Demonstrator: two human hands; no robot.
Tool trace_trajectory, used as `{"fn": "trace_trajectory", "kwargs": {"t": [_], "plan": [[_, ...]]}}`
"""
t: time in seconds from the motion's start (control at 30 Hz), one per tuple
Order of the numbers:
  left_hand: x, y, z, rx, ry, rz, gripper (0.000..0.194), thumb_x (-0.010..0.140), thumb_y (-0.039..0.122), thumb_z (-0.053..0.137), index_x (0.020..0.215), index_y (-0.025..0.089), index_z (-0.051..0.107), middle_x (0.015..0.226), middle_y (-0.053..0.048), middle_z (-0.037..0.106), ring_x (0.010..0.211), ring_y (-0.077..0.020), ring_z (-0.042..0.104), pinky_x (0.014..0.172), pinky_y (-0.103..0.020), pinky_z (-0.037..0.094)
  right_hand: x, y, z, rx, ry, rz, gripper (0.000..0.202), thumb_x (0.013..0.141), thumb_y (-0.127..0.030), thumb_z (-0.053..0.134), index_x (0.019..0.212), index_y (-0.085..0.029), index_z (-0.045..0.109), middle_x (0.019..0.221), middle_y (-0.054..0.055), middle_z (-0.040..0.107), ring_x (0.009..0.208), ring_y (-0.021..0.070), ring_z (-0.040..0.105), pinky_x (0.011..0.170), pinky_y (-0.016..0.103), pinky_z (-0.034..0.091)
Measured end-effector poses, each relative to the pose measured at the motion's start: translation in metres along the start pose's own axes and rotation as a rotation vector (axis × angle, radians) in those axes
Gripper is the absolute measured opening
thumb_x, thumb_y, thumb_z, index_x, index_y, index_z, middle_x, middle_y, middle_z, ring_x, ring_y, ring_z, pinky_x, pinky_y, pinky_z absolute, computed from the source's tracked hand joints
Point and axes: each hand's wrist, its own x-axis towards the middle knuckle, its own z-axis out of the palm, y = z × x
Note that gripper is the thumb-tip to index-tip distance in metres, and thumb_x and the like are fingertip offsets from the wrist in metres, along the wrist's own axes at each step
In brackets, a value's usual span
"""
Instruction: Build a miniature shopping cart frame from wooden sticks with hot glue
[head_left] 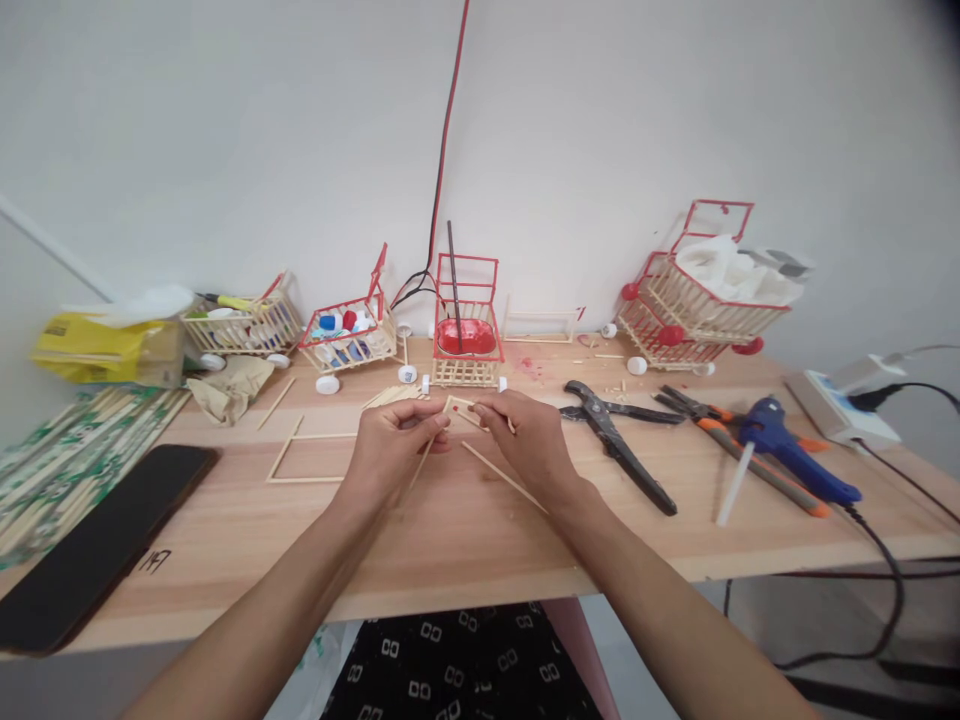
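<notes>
Above the middle of the table, my left hand [399, 438] and my right hand [527, 437] pinch a thin wooden stick frame [460, 402] between them; its corner shows, and the fingers cover the rest. A pale stick [421, 466] slants down by my left hand, and I cannot tell whether it is part of the frame. Close to my right wrist lies another loose stick [499, 473]. On the table left of my left hand is a three-sided stick frame [283, 452], partly hidden by that hand. A little pile of short sticks [396, 395] is just behind.
Small stick carts [349, 335] stand along the wall, one holding a red dish [466, 337]. Black cutters [619, 445], orange-handled pliers [757, 465] and a blue glue gun [799, 455] lie right, near a power strip [840, 405]. A phone [112, 545] and wrapped chopsticks [71, 465] lie left.
</notes>
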Motion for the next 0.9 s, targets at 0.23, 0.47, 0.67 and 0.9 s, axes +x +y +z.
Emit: {"fn": "trace_trajectory", "kwargs": {"t": [0.23, 0.47, 0.67, 0.9], "plan": [[0.0011, -0.0006, -0.0017, 0.003, 0.0, -0.009, 0.03, 0.056, 0.027, 0.083, 0.082, 0.014, 0.076, 0.061, -0.002, 0.068, 0.052, -0.0114, 0.061, 0.057, -0.028, 0.056, 0.0008, -0.0011, 0.0003, -0.001, 0.001, -0.01, 0.021, 0.093, -0.023, 0.051, 0.091, -0.02, 0.071, 0.09, 0.004, 0.073, 0.084, 0.0173, 0.065, 0.074, 0.026, 0.045], [0.0009, -0.0007, -0.0014, -0.009, -0.002, -0.012, 0.028, 0.057, 0.026, 0.082, 0.081, 0.014, 0.076, 0.061, -0.001, 0.068, 0.051, -0.0105, 0.061, 0.055, -0.025, 0.055, 0.0005, -0.0025, -0.0005, 0.0, -0.005, 0.005, 0.02, 0.092, -0.023, 0.051, 0.092, -0.021, 0.071, 0.089, 0.003, 0.073, 0.084, 0.0172, 0.065, 0.075, 0.027, 0.046], [0.0008, 0.0002, -0.0009, -0.003, 0.003, -0.012, 0.03, 0.055, 0.028, 0.083, 0.081, 0.014, 0.076, 0.062, -0.001, 0.068, 0.051, -0.0107, 0.061, 0.056, -0.027, 0.055, -0.0006, -0.0002, 0.0, 0.002, -0.009, 0.004, 0.02, 0.092, -0.023, 0.051, 0.095, -0.022, 0.071, 0.093, 0.003, 0.073, 0.086, 0.0173, 0.065, 0.076, 0.027, 0.046], [0.0012, -0.0008, -0.0009, -0.002, -0.002, -0.009, 0.029, 0.056, 0.027, 0.082, 0.082, 0.014, 0.076, 0.061, -0.001, 0.068, 0.051, -0.0111, 0.061, 0.057, -0.028, 0.055, -0.0002, -0.0002, -0.0001, 0.009, -0.01, 0.0, 0.02, 0.092, -0.022, 0.051, 0.095, -0.021, 0.071, 0.093, 0.003, 0.073, 0.086, 0.0171, 0.066, 0.076, 0.026, 0.046]]}}
